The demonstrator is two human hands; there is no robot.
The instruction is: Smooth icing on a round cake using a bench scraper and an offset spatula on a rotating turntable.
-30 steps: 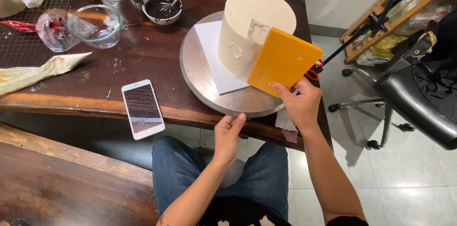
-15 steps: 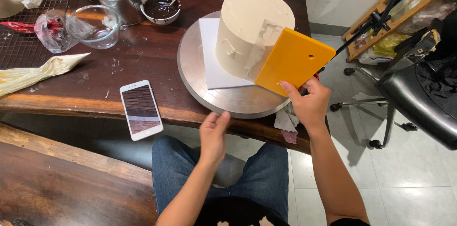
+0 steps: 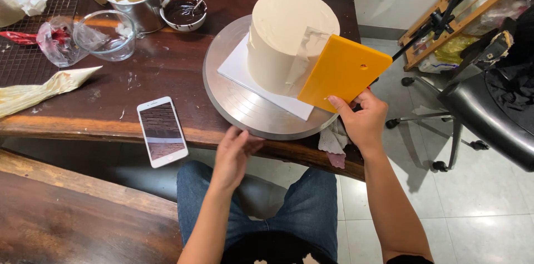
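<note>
Your right hand (image 3: 364, 122) has its grip clenched on the lower edge of the orange scraper (image 3: 345, 72), whose long edge leans against the side of the cream-frosted cake (image 3: 289, 39) on the metal turntable (image 3: 245, 108) — tilt that blade inward and it will likely gouge the frosting. Your left hand (image 3: 233, 153) rests released, fingers at the turntable's near rim; a jerky spin could leave ridges, and the phone (image 3: 162, 130) at the desk (image 3: 111, 97) edge could get knocked off.
</note>
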